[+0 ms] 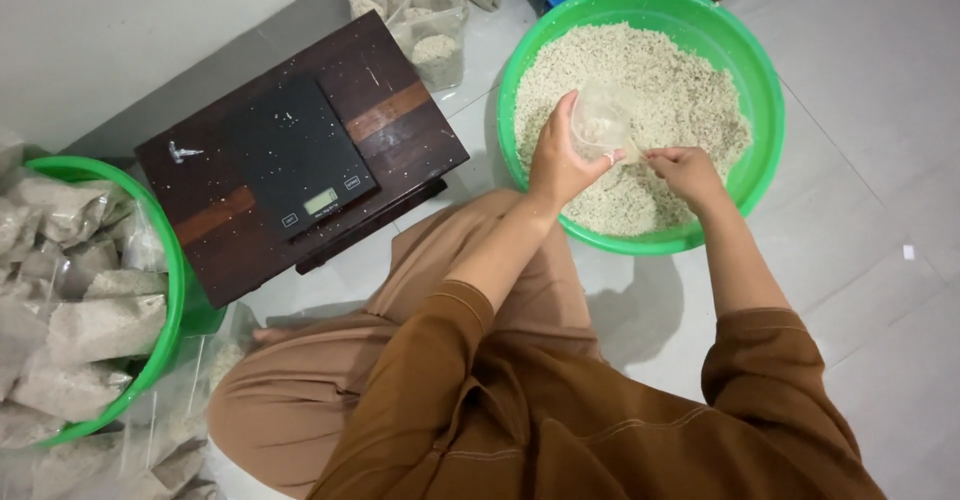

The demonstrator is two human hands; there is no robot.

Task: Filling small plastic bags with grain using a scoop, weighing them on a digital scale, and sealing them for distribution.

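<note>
Over the green basin (765,90) of pale grain (660,80), our left hand (556,165) grips a clear plastic bag (603,120), fingers wrapped around its mouth. Our right hand (688,172) is closed in a pinch at the bag's edge, just above the grain. Beside us, a black scale (295,160) sits on a dark wooden stool (400,130), and filled bags (80,300) crowd another green basin (172,290) at our left.
</note>
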